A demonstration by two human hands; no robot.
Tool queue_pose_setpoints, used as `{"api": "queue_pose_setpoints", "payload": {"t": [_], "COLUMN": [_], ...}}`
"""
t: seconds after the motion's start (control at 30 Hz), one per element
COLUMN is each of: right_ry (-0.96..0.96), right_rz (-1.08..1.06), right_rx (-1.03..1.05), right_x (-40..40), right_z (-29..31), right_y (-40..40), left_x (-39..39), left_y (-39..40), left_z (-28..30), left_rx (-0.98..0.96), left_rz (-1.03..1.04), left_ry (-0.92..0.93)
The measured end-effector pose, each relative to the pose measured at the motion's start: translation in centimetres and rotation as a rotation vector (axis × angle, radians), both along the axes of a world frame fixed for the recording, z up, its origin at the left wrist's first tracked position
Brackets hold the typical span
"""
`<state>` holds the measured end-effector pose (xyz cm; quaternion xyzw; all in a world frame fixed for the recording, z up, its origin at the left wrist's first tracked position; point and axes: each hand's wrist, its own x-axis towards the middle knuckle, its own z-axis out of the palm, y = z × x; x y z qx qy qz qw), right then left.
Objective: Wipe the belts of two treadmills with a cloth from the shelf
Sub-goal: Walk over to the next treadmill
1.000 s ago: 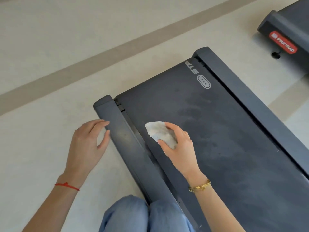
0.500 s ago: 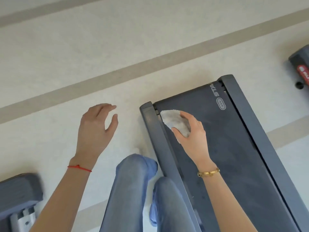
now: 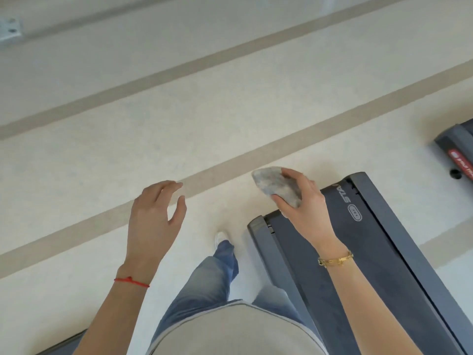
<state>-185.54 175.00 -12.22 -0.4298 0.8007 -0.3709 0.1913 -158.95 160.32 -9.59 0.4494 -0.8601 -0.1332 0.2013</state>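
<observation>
The right hand (image 3: 304, 201) grips a crumpled grey-white cloth (image 3: 277, 187) above the dark treadmill belt (image 3: 358, 265)'s end; the belt's long axis runs down-right beneath it. The left hand (image 3: 153, 216) hangs relaxed and empty, farther from the belt.

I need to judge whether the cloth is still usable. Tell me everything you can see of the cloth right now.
The cloth is a small whitish-grey wad, crumpled into a pointed oval, and it looks soft and fibrous. The right hand grips it, fingers curled over its top and thumb beneath, with the pointed end sticking out to the left. It is held up in the air, clear of the treadmill belt, over the floor past the belt's end. Dirt or dampness cannot be judged.
</observation>
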Motion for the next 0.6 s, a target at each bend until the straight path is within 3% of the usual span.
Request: {"api": "queue_pose_setpoints", "payload": {"t": [0.33, 0.6], "right_ry": [0.014, 0.005], "right_rz": [-0.119, -0.265], "right_rx": [-0.068, -0.091], "right_x": [-1.8, -7.5], "right_z": [3.0, 2.1], "right_y": [-10.2, -14.5], "left_x": [-3.8, -12.1], "left_y": [-14.4, -21.9], "left_z": [3.1, 3.0], "left_rx": [0.003, 0.068], "left_rz": [-0.064, -0.152], "left_ry": [0.013, -0.026]}}
